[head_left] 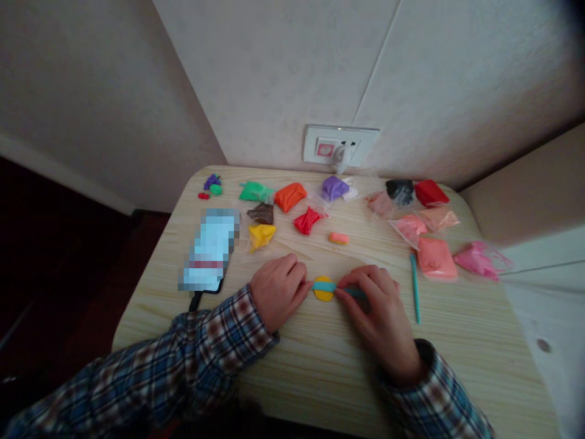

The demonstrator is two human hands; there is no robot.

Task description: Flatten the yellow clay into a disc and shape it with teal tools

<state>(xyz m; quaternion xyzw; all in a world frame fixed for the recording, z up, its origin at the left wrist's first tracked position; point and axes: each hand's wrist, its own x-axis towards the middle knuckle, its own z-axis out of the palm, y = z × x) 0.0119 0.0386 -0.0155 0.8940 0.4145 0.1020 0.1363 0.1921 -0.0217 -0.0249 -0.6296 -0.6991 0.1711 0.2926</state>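
Observation:
A flat yellow clay disc (324, 296) lies on the table in front of me. Across it runs a teal flat modelling tool (325, 286), its ends partly covered by my fingers. My left hand (280, 286) is closed with its fingers curled, pinching the tool's left end beside the disc. On the other side, my right hand (377, 305) pinches the tool between thumb and fingers at the disc's right edge. Behind the disc rests a small pink and yellow clay piece (339, 238), apart from both hands.
Bags of coloured clay, such as yellow (262, 235), red (309, 221) and salmon (436, 258), spread across the back and right. A teal stick tool (415, 288) lies right of my hand. A phone (210, 250) with a cable and small clay grapes (212, 182) are left.

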